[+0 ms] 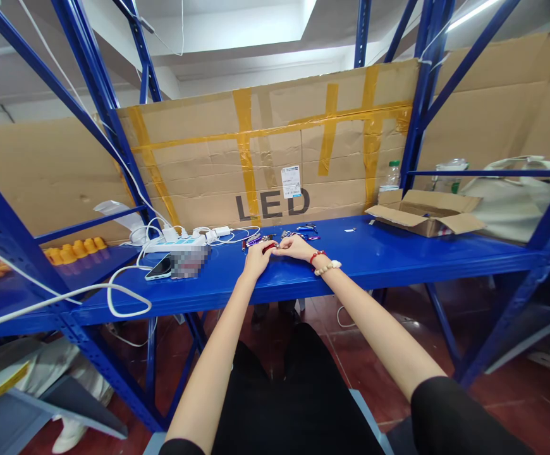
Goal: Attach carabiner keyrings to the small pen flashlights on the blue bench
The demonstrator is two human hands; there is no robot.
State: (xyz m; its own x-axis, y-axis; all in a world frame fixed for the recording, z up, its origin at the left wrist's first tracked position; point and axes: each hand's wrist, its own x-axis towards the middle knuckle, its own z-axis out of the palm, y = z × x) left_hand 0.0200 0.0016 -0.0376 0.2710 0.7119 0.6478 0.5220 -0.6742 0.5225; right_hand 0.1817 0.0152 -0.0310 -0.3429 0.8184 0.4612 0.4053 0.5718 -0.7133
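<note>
My left hand (257,258) and my right hand (296,247) meet over the front of the blue shelf table (374,256). Pinched in the left fingers is a small, shiny red piece (269,248), too small to name. The right fingertips close together at its right end, touching a small silvery part whose kind is hidden. Just beyond the hands lies a loose group of small slim metallic pieces (306,228), some blue, some purple. A red bracelet and a pale beaded one circle my right wrist.
Left of the hands are a white power strip (175,244) with cables and a phone (159,268). An open cardboard box (424,215) and a bottle (391,177) stand to the right. Blue posts and a taped cardboard panel (199,164) bound the table.
</note>
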